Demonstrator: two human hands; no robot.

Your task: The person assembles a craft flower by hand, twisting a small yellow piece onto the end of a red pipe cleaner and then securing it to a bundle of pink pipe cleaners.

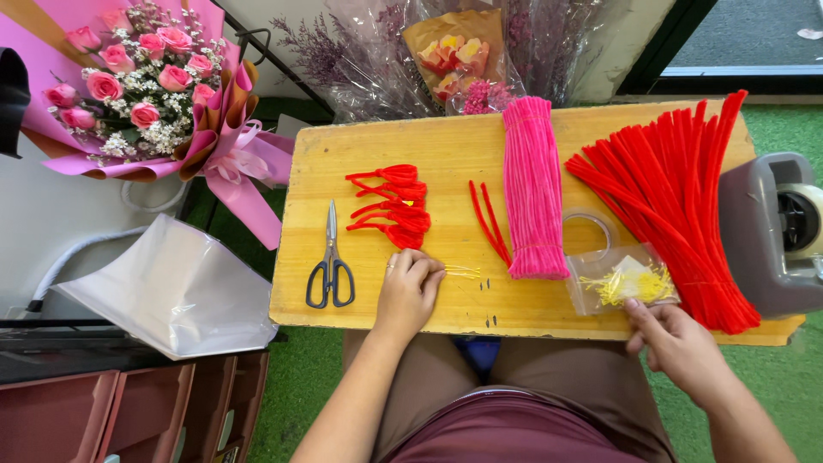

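Both hands rest at the near edge of the yellow wooden board (446, 146).
Left hand (409, 287) lies loosely curled, fingertips pinning thin yellow stamen threads (463, 272); right hand (673, 341) pinches the corner of a small clear plastic bag (623, 279) of yellow stamens, just beside a bundle of red pipe cleaners (677, 197).

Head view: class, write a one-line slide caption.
Left hand rests by yellow stamens; right hand touches a clear bag on the wooden board.
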